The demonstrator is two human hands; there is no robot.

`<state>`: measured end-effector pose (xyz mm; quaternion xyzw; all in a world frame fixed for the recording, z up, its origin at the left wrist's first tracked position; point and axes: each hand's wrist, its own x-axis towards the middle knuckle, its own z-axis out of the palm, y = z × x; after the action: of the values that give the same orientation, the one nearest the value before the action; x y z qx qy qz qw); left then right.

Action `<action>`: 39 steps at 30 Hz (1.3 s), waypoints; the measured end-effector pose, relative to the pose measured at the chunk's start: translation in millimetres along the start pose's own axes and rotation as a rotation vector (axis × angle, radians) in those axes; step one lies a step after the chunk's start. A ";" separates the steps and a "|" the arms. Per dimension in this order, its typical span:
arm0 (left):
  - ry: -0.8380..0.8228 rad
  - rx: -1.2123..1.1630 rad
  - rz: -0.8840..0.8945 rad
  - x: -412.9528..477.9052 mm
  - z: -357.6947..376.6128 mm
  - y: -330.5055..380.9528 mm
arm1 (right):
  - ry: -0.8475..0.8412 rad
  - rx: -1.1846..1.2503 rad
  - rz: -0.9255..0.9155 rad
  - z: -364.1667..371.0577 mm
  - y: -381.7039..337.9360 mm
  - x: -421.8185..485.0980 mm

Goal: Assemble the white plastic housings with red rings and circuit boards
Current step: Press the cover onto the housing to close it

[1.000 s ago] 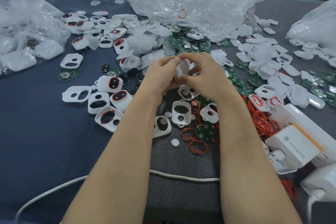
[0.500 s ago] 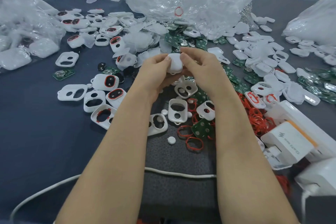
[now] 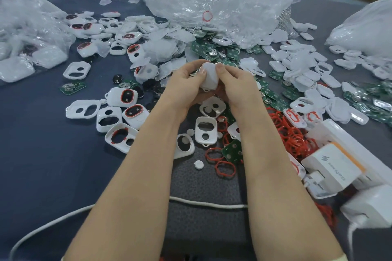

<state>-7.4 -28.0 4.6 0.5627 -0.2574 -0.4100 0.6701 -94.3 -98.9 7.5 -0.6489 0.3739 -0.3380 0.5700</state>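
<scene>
We grip 1 white housing between our left hand and right hand, fingers curled around it, thumbs pressing on top.

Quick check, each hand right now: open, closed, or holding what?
Left hand: closed, thumb and fingers pinching the white housing.
Right hand: closed on the same white housing, thumb pressing its top.
</scene>
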 end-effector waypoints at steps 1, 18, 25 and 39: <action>0.011 0.015 0.010 -0.1 1.7 -0.8 | 0.023 -0.009 -0.005 0.8 0.9 0.5; 0.117 -0.068 0.139 0.9 5.5 -4.0 | -0.105 -0.049 0.001 1.1 1.3 5.2; 0.071 0.000 0.211 4.0 5.0 -4.9 | -0.076 0.199 0.030 3.8 2.7 1.8; -0.024 0.035 0.209 0.4 7.2 -5.8 | -0.081 0.362 0.091 -3.1 -2.3 3.6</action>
<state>-14.5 -32.4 0.6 0.5396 -0.3298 -0.3397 0.6961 -94.9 -103.4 10.1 -0.5313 0.3124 -0.3473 0.7068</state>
